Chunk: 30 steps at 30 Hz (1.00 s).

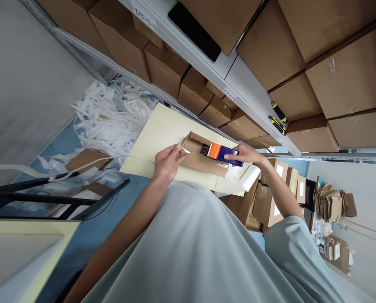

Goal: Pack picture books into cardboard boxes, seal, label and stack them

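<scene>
A small brown cardboard box (203, 162) lies on a pale yellow table (162, 130), one end flap open. My right hand (246, 155) grips a blue and orange tape dispenser (222, 153) pressed onto the box's top. My left hand (166, 162) pinches a thin white strip (184, 149) at the box's left end. A white roll of labels (250, 177) lies at the table's edge beside my right wrist.
Metal shelving (235, 78) packed with brown cartons runs behind the table; a black phone (194, 31) and yellow-black tools (278, 120) rest on it. White paper strips (112, 118) pile on the blue floor. A black frame (58, 198) stands left, stacked boxes (270, 198) right.
</scene>
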Motion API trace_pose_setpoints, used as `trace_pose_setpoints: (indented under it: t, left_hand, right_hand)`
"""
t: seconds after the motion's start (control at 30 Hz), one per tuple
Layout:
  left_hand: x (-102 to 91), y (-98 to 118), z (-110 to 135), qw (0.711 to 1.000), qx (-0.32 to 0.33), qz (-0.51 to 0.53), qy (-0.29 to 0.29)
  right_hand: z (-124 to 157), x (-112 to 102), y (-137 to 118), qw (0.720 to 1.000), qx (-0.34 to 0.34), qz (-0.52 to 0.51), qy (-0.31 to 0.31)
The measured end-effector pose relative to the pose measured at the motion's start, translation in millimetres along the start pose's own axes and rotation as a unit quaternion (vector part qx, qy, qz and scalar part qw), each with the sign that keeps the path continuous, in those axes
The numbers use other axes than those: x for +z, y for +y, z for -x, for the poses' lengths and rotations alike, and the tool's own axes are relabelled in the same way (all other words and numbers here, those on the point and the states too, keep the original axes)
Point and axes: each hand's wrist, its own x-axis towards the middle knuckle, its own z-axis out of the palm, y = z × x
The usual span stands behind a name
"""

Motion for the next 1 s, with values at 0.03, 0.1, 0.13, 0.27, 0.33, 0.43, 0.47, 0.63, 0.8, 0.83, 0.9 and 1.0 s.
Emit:
trace_pose_setpoints:
  t: [0.03,0.1,0.13,0.27,0.33,0.43,0.47,0.63,0.8,0.83,0.9,1.0]
  left_hand:
    - [-1.2,-1,-2,1.0,-0.003,0.0,0.0]
    - [-3.5,-3,-6,1.0,-0.007,-0.002,0.001]
    - [-4.7,-4,-7,1.0,-0.01,-0.006,0.002]
    - [-9.4,-5,-9,0.999,-0.021,-0.033,0.003]
    - [-11.3,-4,-10,0.999,-0.029,-0.038,0.001]
    - [-12.1,-2,-12,0.999,-0.03,-0.041,-0.004]
    - [-11.7,-2,-13,0.999,-0.028,-0.042,-0.006]
    - [-10.1,0,-22,0.998,-0.021,-0.05,-0.011]
    - [-17.4,-6,-33,0.996,-0.003,-0.09,0.013]
    - [-19.3,-7,-35,0.995,0.004,-0.101,0.02]
    - [-22.7,-11,-39,0.992,0.019,-0.12,0.028]
    - [-26.0,-17,-47,0.986,0.039,-0.156,0.034]
  right_hand:
    - [-6,5,8,1.0,0.005,-0.023,-0.003]
    - [-16,16,24,0.998,0.007,-0.056,-0.008]
    - [-20,21,31,0.998,0.003,-0.065,-0.012]
    - [-33,40,52,0.997,-0.02,-0.071,-0.014]
    - [-38,47,58,0.997,-0.022,-0.07,-0.007]
    - [-42,51,63,0.997,-0.018,-0.075,0.0]
    - [-42,51,64,0.997,-0.019,-0.079,0.004]
    - [-44,50,64,0.996,-0.006,-0.09,0.018]
    - [-54,54,58,0.996,0.0,-0.087,0.005]
    - [-56,55,56,0.997,0.002,-0.077,0.008]
    - [-58,57,51,0.998,0.004,-0.053,0.016]
    - [-57,60,45,0.999,0.005,-0.021,0.025]
